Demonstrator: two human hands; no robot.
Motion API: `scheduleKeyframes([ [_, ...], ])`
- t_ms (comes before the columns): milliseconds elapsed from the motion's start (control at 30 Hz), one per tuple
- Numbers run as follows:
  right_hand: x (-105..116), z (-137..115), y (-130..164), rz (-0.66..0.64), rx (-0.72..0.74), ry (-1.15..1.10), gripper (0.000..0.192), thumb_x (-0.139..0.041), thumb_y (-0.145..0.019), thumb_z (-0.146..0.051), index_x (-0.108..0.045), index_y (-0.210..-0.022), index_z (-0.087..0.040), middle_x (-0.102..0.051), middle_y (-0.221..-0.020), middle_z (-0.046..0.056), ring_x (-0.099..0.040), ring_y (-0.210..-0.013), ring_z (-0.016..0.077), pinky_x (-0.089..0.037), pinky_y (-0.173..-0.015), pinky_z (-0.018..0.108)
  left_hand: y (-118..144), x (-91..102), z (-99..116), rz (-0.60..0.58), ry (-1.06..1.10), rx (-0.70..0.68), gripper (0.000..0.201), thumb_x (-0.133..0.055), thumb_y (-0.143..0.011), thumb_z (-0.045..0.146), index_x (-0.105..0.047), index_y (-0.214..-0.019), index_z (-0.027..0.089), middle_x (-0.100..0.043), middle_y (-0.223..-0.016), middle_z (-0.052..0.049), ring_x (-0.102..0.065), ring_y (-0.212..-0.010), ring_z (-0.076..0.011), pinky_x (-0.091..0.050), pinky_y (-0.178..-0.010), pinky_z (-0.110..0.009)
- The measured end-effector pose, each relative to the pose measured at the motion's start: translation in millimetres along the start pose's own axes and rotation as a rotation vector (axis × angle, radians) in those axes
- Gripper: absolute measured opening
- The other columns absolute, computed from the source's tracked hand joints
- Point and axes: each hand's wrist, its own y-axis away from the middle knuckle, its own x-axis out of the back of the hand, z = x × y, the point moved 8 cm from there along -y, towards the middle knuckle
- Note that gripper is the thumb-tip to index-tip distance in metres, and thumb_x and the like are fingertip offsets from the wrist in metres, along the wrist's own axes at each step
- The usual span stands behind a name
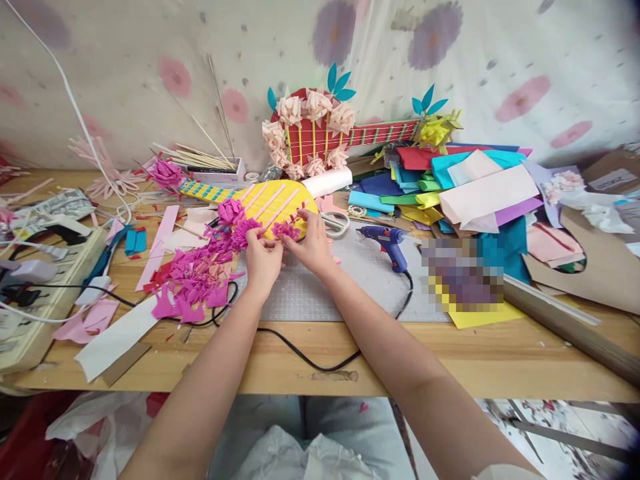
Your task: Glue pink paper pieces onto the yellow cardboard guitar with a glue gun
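A yellow paper guitar [280, 198] with pink strips lies on the table, its blue-striped neck pointing left. At its lower edge, my left hand [263, 259] and my right hand [314, 245] meet around a small magenta paper flower [286, 231]. The fingers of both hands are closed on that flower, and the fingertips are partly hidden. Two more magenta flowers, one of them a ruffled bloom [231, 211], sit along the guitar's left edge. Beside my left hand spreads a heap of magenta paper pieces [193, 283].
A blue glue gun [387, 243] rests on the grey cutting mat [345, 293], its black cord looping toward the front edge. Scissors [336, 225] lie beside my right hand. Behind stands a red paper guitar [303, 143]. Coloured sheets [480, 190] pile up right; a power strip [60, 293] is left.
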Motion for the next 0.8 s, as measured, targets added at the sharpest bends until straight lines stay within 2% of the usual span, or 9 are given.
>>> scheduleKeyframes([
  [300,-0.6,0.6,0.7,0.011,0.021,0.016,0.053,-0.061,-0.076,-0.038,-0.041,-0.121,-0.020,-0.054,-0.117,0.014,-0.047,-0.114,0.0271,-0.038,-0.098,0.046,0.3,5.9,-6.7,0.027,0.087,0.064,0.029,-0.052,-0.078,0.027,-0.040,-0.103,0.020,-0.065,-0.075,-0.001,-0.065,-0.052,-0.0146,-0.046,-0.034,-0.019],
  [433,-1.2,1.3,1.2,0.017,0.024,0.013,0.054,-0.061,-0.076,-0.039,-0.039,-0.122,-0.021,-0.054,-0.118,0.013,-0.047,-0.116,0.0274,-0.037,-0.099,0.047,2.7,7.4,-10.1,0.030,0.116,0.107,0.032,-0.052,-0.079,0.030,-0.039,-0.106,0.020,-0.067,-0.077,-0.002,-0.066,-0.053,-0.0146,-0.044,-0.035,-0.017],
  [633,-1.2,2.0,1.8,0.020,0.019,0.013,0.054,-0.064,-0.074,-0.036,-0.041,-0.120,-0.019,-0.053,-0.120,0.014,-0.047,-0.116,0.0263,-0.038,-0.100,0.044,4.8,5.2,-9.2,0.032,0.181,0.088,0.034,-0.053,-0.078,0.032,-0.037,-0.107,0.020,-0.068,-0.080,-0.004,-0.067,-0.054,-0.0170,-0.043,-0.033,-0.018],
  [800,-0.5,2.0,1.7,0.014,0.013,0.016,0.054,-0.063,-0.075,-0.038,-0.040,-0.121,-0.020,-0.053,-0.120,0.014,-0.047,-0.117,0.0267,-0.038,-0.099,0.046,5.3,4.6,-13.2,0.031,0.222,0.111,0.038,-0.055,-0.077,0.033,-0.035,-0.107,0.021,-0.068,-0.081,-0.004,-0.067,-0.054,-0.0157,-0.044,-0.034,-0.017],
])
